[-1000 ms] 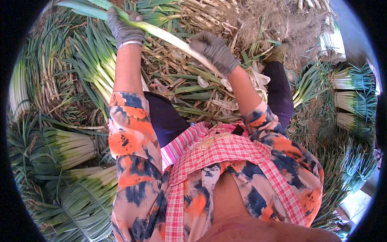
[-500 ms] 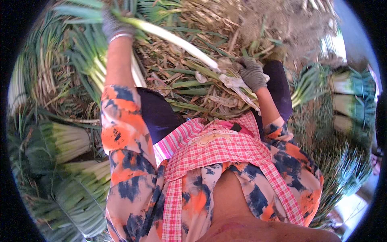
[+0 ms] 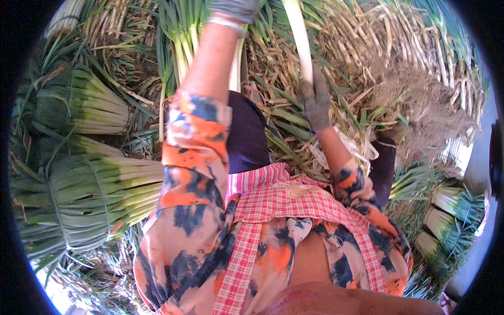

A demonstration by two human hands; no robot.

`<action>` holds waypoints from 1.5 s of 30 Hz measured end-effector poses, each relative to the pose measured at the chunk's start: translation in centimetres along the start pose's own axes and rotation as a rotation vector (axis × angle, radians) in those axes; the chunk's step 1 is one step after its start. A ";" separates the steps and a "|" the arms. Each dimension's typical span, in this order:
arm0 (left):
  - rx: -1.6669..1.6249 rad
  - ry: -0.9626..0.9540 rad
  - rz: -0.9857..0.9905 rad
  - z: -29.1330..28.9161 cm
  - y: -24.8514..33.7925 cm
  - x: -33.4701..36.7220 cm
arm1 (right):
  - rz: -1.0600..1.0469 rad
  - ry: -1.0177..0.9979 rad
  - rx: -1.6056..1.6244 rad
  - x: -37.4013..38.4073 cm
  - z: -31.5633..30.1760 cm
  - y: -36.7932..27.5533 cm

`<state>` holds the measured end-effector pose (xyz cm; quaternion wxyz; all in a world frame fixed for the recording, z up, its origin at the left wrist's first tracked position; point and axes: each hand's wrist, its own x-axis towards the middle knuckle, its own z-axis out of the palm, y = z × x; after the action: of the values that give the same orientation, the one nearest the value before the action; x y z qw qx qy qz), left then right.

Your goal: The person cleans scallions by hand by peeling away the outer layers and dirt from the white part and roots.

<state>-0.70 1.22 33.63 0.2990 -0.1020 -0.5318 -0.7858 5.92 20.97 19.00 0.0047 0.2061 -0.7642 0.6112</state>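
Note:
A long green onion (image 3: 299, 39) with a peeled white shank runs from the top edge down to my right hand (image 3: 315, 102). That hand, in a grey glove, is closed about the lower end of the shank. My left hand (image 3: 233, 8), gloved too, is at the top edge, left of the onion. Its fingers are cut off by the frame, so whether they hold the leaves is hidden. Below and beside my left forearm, several green onions (image 3: 184, 50) lie with their white ends toward me. Stripped outer leaves (image 3: 299, 152) lie between my knees.
Tied bundles of green onions (image 3: 100, 194) are stacked on the left. Smaller tied bundles (image 3: 446, 210) stand at the far right. A heap of unpeeled onions with tangled roots (image 3: 420, 100) spreads along the upper right.
The view has swung, shifting the scene. The onion has gone from slanting to nearly upright. My right hand has left the stripped leaves and closed on the onion's white end.

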 end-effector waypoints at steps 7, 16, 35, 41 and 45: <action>0.466 -0.122 -0.223 -5.6 0.4 1.7 | -0.271 -0.091 -0.132 4.8 4.0 0.0; 1.505 -0.266 -0.497 -22.6 -19.4 -3.6 | 0.405 -0.150 -0.285 -10.1 -2.9 8.6; 1.748 -0.308 -0.514 -15.7 -20.4 -13.9 | -0.137 0.740 -1.606 18.5 -35.4 4.9; 1.711 -0.243 -0.417 -18.3 -20.3 -15.1 | 0.575 0.302 -1.748 21.7 -42.4 4.5; 1.704 -0.309 -0.472 -18.1 -21.3 -15.9 | 0.700 -0.175 -1.600 20.6 -41.4 1.1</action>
<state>2.58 -3.82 1.99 0.0289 0.1617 -0.9760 -0.1431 -23.45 53.53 33.79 -0.0988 -0.0591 -0.9804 -0.1596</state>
